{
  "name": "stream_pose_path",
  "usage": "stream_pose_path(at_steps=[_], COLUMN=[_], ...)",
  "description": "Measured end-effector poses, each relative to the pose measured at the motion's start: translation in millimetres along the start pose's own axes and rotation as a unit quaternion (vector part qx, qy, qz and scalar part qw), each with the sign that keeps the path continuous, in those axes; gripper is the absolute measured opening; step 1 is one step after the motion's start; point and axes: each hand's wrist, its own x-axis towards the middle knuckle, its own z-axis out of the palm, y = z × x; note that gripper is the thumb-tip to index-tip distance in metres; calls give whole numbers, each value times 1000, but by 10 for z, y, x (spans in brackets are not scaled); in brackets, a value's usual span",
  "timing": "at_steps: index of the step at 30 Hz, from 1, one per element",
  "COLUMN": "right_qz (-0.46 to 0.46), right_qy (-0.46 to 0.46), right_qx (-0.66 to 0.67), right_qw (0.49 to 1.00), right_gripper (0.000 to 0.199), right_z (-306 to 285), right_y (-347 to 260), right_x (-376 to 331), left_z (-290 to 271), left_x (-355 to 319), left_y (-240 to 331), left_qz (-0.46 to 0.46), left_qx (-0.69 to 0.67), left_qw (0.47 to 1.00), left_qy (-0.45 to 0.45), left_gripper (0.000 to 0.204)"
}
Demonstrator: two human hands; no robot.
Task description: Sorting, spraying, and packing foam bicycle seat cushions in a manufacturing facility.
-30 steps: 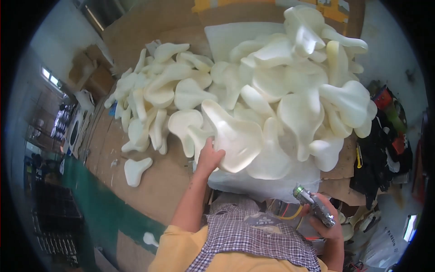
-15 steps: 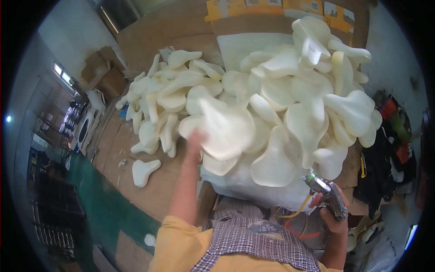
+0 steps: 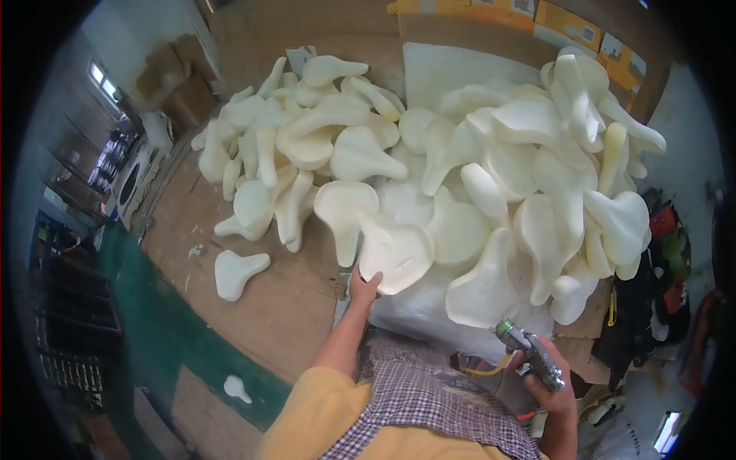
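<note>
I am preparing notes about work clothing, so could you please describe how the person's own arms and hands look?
The left hand and right hand are bare, with five-fingered human form; I see no glove or wristband. The left forearm is uncovered below a plain yellow sleeve. A dark-and-white checked apron covers the torso.

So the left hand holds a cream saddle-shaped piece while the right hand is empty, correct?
Not quite: the right hand isn't empty; the head view shows it gripping a silver gun-shaped tool. The left hand does hold a cream saddle-shaped piece.
</note>
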Motion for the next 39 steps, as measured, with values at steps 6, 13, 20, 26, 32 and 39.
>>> stream_pose_path(at_steps=[6, 13, 20, 26, 32, 39], right_qz=[84, 25, 26, 42, 45, 49], right_qy=[-32, 23, 5, 59, 79, 101], right_qx=[-99, -71, -66, -15, -42, -16], right_qw=[991, 997, 997, 997, 995, 994], right_gripper=[58, 54, 56, 63, 64, 64], right_z=[41, 170, 133, 260, 410, 538], right_y=[-128, -218, -108, -29, 23, -35], right_x=[234, 516, 542, 644, 835, 1039], left_z=[-126, -182, -121, -439, -714, -355], left_x=[279, 352, 328, 926, 1907, 1642], left_y=[269, 217, 712, 1729, 951, 976], left_qz=[238, 145, 48, 155, -200, -63], left_qx=[168, 162, 84, -301, -7, -56], left_qw=[956, 976, 994, 939, 975, 995], left_qy=[25, -6, -48, 57, 99, -54], left_gripper=[64, 58, 54, 39, 41, 47])
